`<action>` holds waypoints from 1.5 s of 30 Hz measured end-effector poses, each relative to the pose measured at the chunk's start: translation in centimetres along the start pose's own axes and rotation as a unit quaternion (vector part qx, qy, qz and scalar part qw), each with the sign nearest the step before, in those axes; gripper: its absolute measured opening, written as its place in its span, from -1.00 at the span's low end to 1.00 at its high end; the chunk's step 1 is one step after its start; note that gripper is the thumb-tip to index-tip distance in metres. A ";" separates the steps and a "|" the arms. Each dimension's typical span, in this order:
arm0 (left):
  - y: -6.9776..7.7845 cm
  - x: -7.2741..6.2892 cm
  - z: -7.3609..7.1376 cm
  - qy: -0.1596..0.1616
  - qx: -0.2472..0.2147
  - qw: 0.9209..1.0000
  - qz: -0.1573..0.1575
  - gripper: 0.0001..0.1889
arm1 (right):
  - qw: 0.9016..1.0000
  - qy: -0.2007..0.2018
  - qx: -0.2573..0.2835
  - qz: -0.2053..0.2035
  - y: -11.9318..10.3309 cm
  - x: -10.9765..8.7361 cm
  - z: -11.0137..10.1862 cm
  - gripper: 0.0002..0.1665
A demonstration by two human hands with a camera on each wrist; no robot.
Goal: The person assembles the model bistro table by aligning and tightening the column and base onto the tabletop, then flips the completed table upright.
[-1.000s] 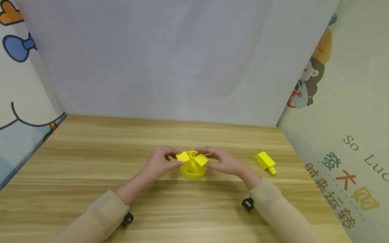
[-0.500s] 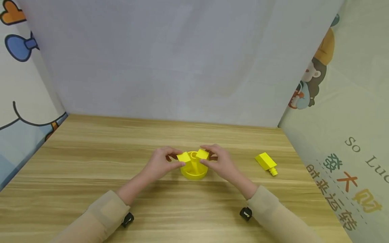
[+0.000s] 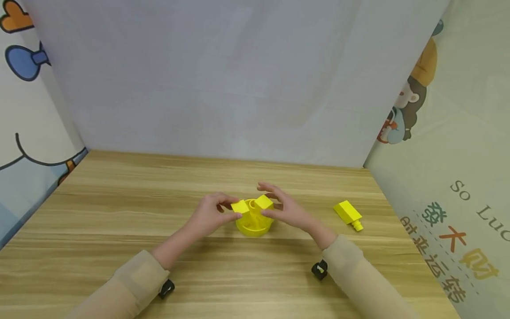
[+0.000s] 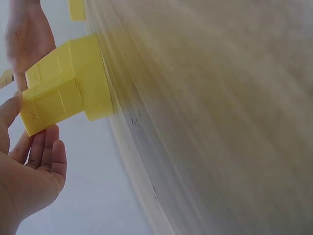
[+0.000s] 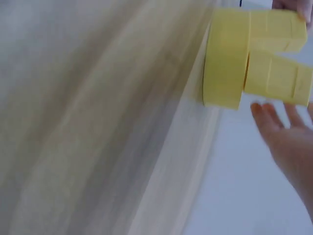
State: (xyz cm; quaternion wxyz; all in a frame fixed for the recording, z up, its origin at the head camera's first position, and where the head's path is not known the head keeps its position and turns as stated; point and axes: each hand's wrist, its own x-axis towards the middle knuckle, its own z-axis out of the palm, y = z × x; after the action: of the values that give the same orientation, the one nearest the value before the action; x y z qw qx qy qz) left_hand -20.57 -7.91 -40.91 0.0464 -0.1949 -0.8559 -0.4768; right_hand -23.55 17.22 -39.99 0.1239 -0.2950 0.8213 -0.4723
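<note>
A round yellow base (image 3: 254, 231) stands on the wooden table, with a ring at its centre. Two yellow blocks rise from it at a slant, a left block (image 3: 240, 207) and a right block (image 3: 263, 203). My left hand (image 3: 211, 210) pinches the left block by its outer end, thumb on the near side; raised digits show on this block (image 4: 51, 105) in the left wrist view. Beside the right block, my right hand (image 3: 291, 210) has its index finger lifted away and its thumb at the near edge. In the right wrist view its fingers (image 5: 266, 120) are spread beneath that block.
A loose yellow block with a narrow stepped knob (image 3: 348, 212) lies on the table (image 3: 159, 177) to the right. A pale cloth (image 3: 223, 79) hangs behind the table, and printed sheets flank both sides. Each wrist bears a small black camera.
The right hand has shifted its fingers around the right block, and its index finger has risen off it. That block has turned slightly. The left hand has kept its pinch in place.
</note>
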 end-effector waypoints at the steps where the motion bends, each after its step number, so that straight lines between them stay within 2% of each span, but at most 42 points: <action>1: 0.0 0.0 0.0 -0.001 0.001 1.000 0.001 -0.61 | 1.000 -0.022 0.013 -0.008 0.1 0.1 -0.3 -0.19; 4: -0.1 -0.1 0.0 -0.002 0.000 1.000 0.005 -0.61 | 0.997 -0.064 0.028 -0.022 0.5 0.3 -0.8 -0.24; 6: 0.0 -0.1 -0.1 -0.002 -0.001 1.000 0.006 -0.61 | 0.997 -0.068 0.021 -0.024 0.7 0.5 -0.9 -0.27; 13: 0.0 0.0 -0.1 -0.001 -0.001 1.000 0.004 -0.61 | 0.998 -0.009 -0.060 0.018 0.9 0.4 -1.0 -0.29; 17: 0.2 -0.2 -0.1 0.002 0.000 1.000 0.002 -0.61 | 0.997 0.012 -0.075 0.028 0.8 -0.1 -0.8 -0.37; 21: 0.5 -0.5 0.2 0.004 0.001 1.000 -0.002 -0.61 | 0.995 0.050 -0.074 0.052 0.8 -0.8 -0.3 -0.50; 27: 0.9 -0.9 0.5 0.005 0.000 1.000 -0.007 -0.61 | 0.982 0.125 -0.112 0.090 0.4 -1.4 0.8 -0.49; 30: 1.0 -1.1 0.7 0.005 0.001 1.000 -0.007 -0.61 | 0.977 0.133 -0.135 0.092 0.2 -1.6 1.1 -0.45; 33: 0.9 -1.1 0.7 0.004 0.000 1.000 -0.008 -0.61 | 0.985 0.096 -0.130 0.056 0.4 -1.8 0.6 -0.34; 37: 0.9 -1.1 0.8 0.005 -0.004 1.000 -0.011 -0.61 | 0.997 -0.003 -0.070 -0.029 0.8 -2.4 -1.3 -0.25; 41: 0.8 -1.1 0.8 0.006 -0.005 1.000 -0.015 -0.61 | 0.991 -0.086 -0.031 -0.094 1.4 -2.7 -2.9 -0.31; 43: 0.7 -1.1 0.8 0.006 -0.003 1.000 -0.015 -0.61 | 0.989 -0.102 -0.038 -0.099 1.6 -2.7 -3.2 -0.31; 45: 0.7 -1.0 0.8 0.006 -0.002 1.000 -0.014 -0.61 | 0.989 -0.104 -0.051 -0.088 1.8 -2.7 -3.3 -0.36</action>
State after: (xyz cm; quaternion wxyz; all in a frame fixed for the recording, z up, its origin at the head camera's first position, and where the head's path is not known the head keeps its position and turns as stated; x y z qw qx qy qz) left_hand -19.26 -7.22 -41.07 0.0441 -0.1802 -0.8575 -0.4798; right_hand -23.66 21.84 -39.94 0.1516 -0.4193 0.7980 -0.4054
